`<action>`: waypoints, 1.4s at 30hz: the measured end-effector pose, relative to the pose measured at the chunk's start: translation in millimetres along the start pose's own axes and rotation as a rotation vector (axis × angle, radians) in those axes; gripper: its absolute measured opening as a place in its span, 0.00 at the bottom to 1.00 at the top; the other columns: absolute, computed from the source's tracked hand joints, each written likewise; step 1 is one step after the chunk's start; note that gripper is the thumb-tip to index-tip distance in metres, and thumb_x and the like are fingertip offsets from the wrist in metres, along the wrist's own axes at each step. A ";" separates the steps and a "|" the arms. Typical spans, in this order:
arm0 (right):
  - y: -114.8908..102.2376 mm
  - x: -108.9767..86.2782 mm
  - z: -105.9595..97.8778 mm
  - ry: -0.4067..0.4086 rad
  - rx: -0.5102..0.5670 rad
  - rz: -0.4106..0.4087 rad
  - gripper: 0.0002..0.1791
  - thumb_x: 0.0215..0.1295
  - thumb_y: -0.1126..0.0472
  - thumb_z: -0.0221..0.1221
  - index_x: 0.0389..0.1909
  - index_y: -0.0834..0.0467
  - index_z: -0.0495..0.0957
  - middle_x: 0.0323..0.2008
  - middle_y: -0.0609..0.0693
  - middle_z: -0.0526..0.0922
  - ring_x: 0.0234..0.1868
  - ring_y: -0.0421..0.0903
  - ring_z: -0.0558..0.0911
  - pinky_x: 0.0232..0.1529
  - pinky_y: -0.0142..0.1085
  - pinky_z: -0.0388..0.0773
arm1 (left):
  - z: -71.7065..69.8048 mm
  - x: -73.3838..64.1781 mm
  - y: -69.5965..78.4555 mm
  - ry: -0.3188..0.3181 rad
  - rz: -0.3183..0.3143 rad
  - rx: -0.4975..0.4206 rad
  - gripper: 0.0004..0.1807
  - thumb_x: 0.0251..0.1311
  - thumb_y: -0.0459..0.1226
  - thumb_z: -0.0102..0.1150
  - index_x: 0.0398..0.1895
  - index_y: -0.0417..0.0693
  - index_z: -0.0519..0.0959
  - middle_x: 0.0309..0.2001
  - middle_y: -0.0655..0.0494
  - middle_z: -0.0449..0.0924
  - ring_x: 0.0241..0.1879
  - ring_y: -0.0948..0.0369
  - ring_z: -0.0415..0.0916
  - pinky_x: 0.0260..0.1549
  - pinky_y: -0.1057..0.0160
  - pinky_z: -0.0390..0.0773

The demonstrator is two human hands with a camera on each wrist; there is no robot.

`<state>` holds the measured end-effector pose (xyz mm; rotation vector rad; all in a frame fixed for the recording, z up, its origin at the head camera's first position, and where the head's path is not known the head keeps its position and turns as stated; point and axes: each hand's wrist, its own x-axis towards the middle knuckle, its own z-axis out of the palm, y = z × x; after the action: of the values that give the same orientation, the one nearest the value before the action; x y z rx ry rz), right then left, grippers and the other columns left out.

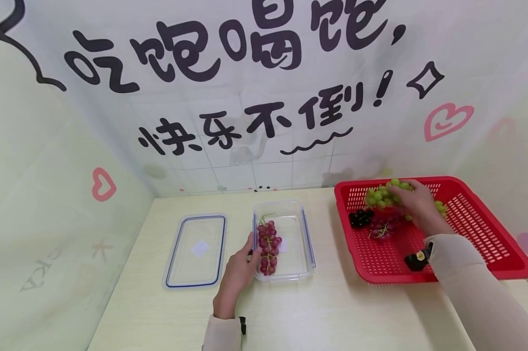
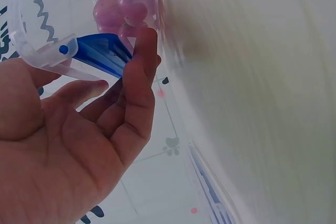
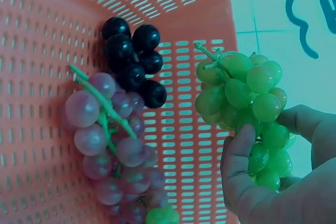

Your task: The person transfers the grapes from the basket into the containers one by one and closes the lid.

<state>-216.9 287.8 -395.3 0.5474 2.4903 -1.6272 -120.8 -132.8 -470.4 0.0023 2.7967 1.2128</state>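
"What has your right grip (image 1: 415,197) got, over there at the right of the frame?"

"A bunch of green grapes (image 1: 381,196), pinched between thumb and fingers over the upper left part of the red basket (image 1: 391,278). I hold it by the berries, stem at the far end, probably because that thin stem offers little to catch."

"And your left grip (image 1: 239,265)?"

"Lower middle of the frame, thumb and fingers curled round the left wall of the clear box (image 1: 286,278), at its blue latch (image 2: 102,51). I'd say that steadies a box light enough to slide."

"What's in the box?"

"One bunch of red grapes (image 1: 268,246), lengthwise along the left wall, which seems to leave room on its right."

"And the basket?"

"Black grapes (image 1: 360,218) at its left side, purple grapes (image 1: 384,226) just beside them, and more green berries (image 1: 441,208) showing right of my right grip."

"The lid (image 1: 189,263)?"

"Flat on the counter (image 1: 334,312), left of the box and apart from it, presumably so the top is open to reach into."
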 end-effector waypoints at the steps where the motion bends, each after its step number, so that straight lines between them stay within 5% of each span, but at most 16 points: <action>1: -1.3 -0.9 0.6 -0.003 -0.005 -0.004 0.44 0.71 0.37 0.51 0.77 0.60 0.51 0.71 0.65 0.58 0.62 0.57 0.66 0.48 0.37 0.75 | 0.1 0.2 0.1 0.000 0.000 -0.001 0.31 0.76 0.44 0.46 0.77 0.45 0.57 0.61 0.37 0.76 0.41 0.53 0.81 0.28 0.61 0.74; 6: -8.5 -3.2 4.2 -0.023 0.001 -0.013 0.46 0.70 0.36 0.51 0.78 0.57 0.49 0.73 0.66 0.54 0.64 0.58 0.64 0.55 0.46 0.75 | 0.0 0.1 0.5 -0.001 -0.010 -0.007 0.31 0.76 0.44 0.46 0.77 0.46 0.56 0.62 0.37 0.75 0.39 0.55 0.80 0.26 0.62 0.73; 13: -18.7 -5.2 9.2 -0.089 0.070 -0.036 0.44 0.70 0.38 0.53 0.78 0.56 0.50 0.72 0.60 0.56 0.60 0.50 0.67 0.44 0.29 0.79 | 1.3 0.8 -0.7 0.004 -0.018 -0.014 0.31 0.75 0.45 0.46 0.77 0.46 0.56 0.62 0.37 0.75 0.40 0.54 0.80 0.26 0.63 0.73; 18: -29.0 -9.2 14.4 -0.136 0.108 -0.056 0.41 0.72 0.41 0.53 0.78 0.55 0.52 0.67 0.56 0.60 0.58 0.47 0.69 0.43 0.26 0.79 | 2.0 1.3 -1.5 0.007 -0.017 -0.012 0.31 0.75 0.44 0.46 0.77 0.46 0.56 0.62 0.37 0.75 0.41 0.53 0.81 0.27 0.62 0.74; 42: -56.9 -35.1 56.1 -0.269 0.101 -0.094 0.36 0.74 0.48 0.54 0.77 0.54 0.54 0.69 0.61 0.61 0.60 0.53 0.71 0.54 0.36 0.78 | 1.0 0.2 1.0 -0.001 -0.020 0.007 0.31 0.76 0.45 0.45 0.78 0.47 0.56 0.63 0.37 0.74 0.46 0.50 0.82 0.30 0.61 0.76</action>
<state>-210.3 208.5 -359.4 0.2054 2.2792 -1.7380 -120.9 -131.4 -470.4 -0.0240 2.7929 1.1983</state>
